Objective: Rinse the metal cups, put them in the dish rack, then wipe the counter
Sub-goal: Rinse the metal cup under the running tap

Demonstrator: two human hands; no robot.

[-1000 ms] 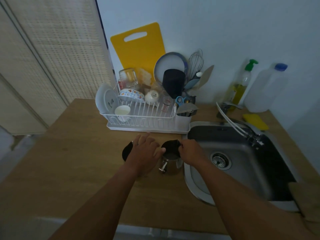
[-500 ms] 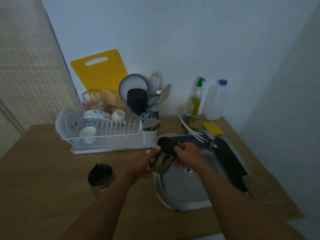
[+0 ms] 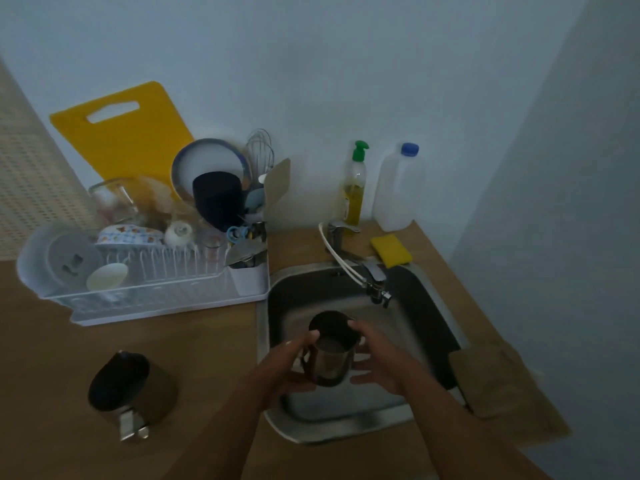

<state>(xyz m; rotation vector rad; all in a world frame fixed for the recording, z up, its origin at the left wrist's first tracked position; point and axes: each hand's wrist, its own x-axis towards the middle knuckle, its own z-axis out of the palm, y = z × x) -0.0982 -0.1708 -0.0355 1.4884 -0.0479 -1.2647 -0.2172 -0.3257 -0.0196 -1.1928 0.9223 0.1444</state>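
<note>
A metal cup (image 3: 330,355) with a handle hangs over the steel sink (image 3: 429,306), below and in front of the faucet (image 3: 360,268). My left hand (image 3: 291,365) grips its handle side. My right hand (image 3: 377,358) cups its right side, thumb on the rim and fingers spread. A second metal cup (image 3: 135,389) stands on the wooden counter (image 3: 52,393) to the left, handle toward me. The white dish rack (image 3: 156,289) sits behind it, crowded with plates, bowls, glasses and utensils. No water runs from the faucet.
A yellow sponge (image 3: 391,250), a dish soap bottle (image 3: 354,188) and a white plastic bottle (image 3: 394,188) stand behind the sink. A yellow cutting board (image 3: 121,133) leans on the wall. A brown cloth (image 3: 491,379) lies right of the sink.
Both hands lifted one cup off the counter and carried it right, over the sink. The other cup stayed on the counter. My view swung right.
</note>
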